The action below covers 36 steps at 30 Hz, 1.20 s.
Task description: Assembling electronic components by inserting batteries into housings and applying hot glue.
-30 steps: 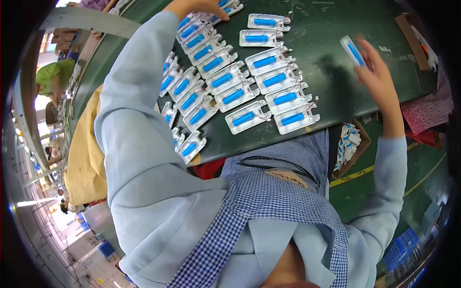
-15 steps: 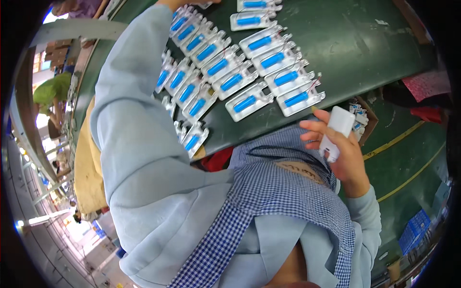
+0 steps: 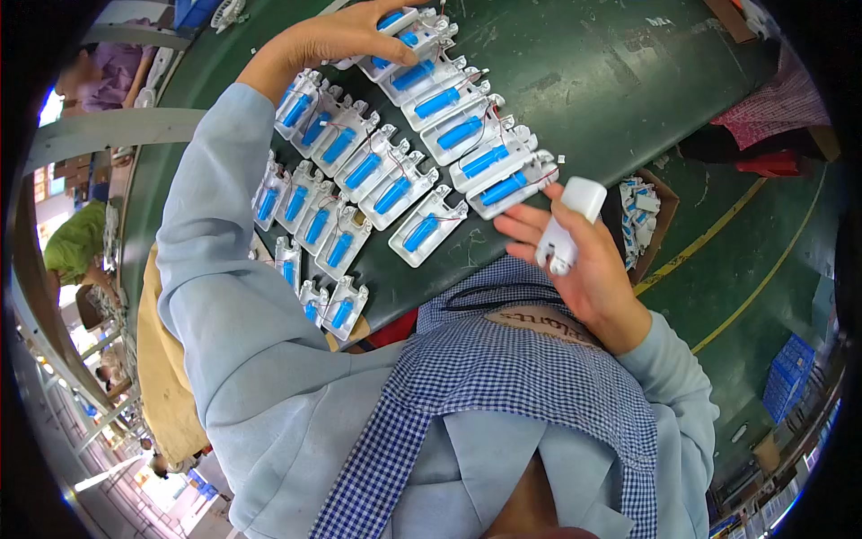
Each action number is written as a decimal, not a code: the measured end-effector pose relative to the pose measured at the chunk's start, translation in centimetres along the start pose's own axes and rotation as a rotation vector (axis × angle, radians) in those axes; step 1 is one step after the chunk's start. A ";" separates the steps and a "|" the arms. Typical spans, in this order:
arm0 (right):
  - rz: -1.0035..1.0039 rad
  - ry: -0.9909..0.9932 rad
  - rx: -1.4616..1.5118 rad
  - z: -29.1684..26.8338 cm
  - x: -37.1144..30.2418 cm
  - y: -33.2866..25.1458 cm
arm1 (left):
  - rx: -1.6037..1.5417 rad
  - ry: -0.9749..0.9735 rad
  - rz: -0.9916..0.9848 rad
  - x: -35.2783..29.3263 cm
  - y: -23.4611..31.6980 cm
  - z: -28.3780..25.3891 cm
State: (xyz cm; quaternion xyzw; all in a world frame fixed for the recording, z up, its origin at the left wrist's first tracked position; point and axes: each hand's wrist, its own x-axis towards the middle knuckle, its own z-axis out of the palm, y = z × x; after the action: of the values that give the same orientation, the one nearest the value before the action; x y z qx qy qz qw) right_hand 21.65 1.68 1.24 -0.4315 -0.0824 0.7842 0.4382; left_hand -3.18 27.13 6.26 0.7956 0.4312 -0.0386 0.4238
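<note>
My left hand (image 3: 346,38) is over the far end of the rows on the table, its thumb and fingers around a white plastic shell (image 3: 375,61) with a blue battery in it; the hand partly hides this shell. Several more open white shells, each holding a blue cylindrical battery (image 3: 420,233) with thin wires, lie in slanted rows. My right hand (image 3: 588,269) is beside the near right end of the rows. Its thumb presses a smooth white plastic casing (image 3: 582,198) against the palm, while the other fingers stretch toward the nearest shell (image 3: 505,189).
The rows lie on a dark green table (image 3: 575,99). At the table's right side, a cardboard box (image 3: 663,211) holds white parts. A blue crate (image 3: 788,377) stands on the green floor to the right. Other people, one in green (image 3: 76,242), are at the far left.
My left hand has come fully into view with its fingers at the far shells. My right hand has shifted left with the white casing. The whole view has tilted and moved.
</note>
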 end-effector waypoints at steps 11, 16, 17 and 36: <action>-0.123 -0.189 0.181 3.7 8.2 -1.1 | -0.476 0.004 0.005 -0.9 -0.3 4.1; -0.224 -0.119 0.234 5.0 9.0 -1.1 | -0.426 0.005 0.041 0.4 0.4 4.7; -0.258 -0.138 0.268 4.6 9.2 -1.1 | -0.410 0.009 0.043 0.4 1.5 4.6; -0.437 0.362 0.422 -32.6 -8.0 0.3 | -0.189 -0.293 0.154 17.7 24.8 38.0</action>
State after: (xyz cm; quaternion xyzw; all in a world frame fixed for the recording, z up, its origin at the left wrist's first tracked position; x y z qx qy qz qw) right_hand 47.83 -12.65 -14.13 -0.4358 0.0700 0.5824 0.6826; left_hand 37.29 5.16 -9.60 0.7689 0.3043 -0.0808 0.5564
